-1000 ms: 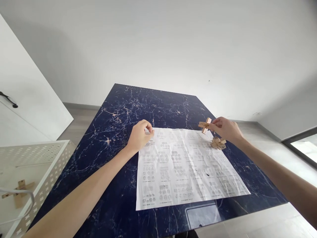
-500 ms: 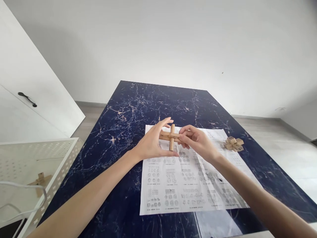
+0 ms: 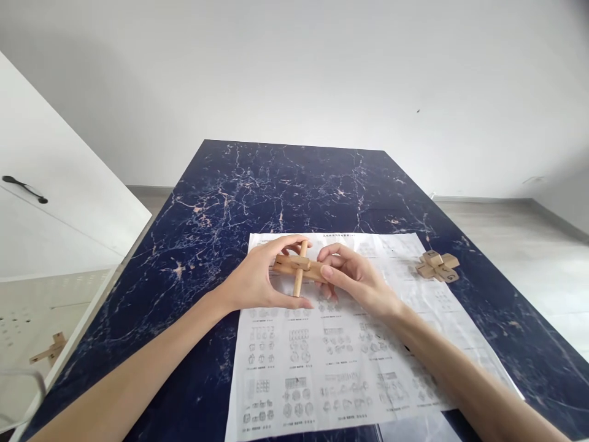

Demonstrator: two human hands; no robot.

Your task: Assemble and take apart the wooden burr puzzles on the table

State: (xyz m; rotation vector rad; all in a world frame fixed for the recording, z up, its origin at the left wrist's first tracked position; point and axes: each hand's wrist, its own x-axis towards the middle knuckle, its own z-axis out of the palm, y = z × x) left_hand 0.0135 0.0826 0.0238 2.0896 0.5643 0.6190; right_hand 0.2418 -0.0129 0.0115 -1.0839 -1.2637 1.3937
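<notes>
Over the upper part of a creased printed instruction sheet (image 3: 322,356), both hands hold a cross-shaped wooden interlocking puzzle (image 3: 294,264). My left hand (image 3: 253,273) grips it from the left, with fingers at the top end and thumb at the bottom end of the rod that crosses the longer bars. My right hand (image 3: 359,276) pinches the right end of the bars between thumb and fingers. A second wooden puzzle (image 3: 437,266), a chunky burr of several lettered blocks, rests at the sheet's right edge, apart from both hands.
The sheet lies on a dark blue marbled table (image 3: 276,190). Left of the table is a pale perforated basket (image 3: 69,307) with another wooden cross puzzle (image 3: 51,348) in it. A white cabinet with a black handle (image 3: 25,189) stands further left.
My right hand has brought the cross-shaped puzzle from the sheet's upper right to the middle. My left hand has left the sheet's upper-left corner and now grips the puzzle too.
</notes>
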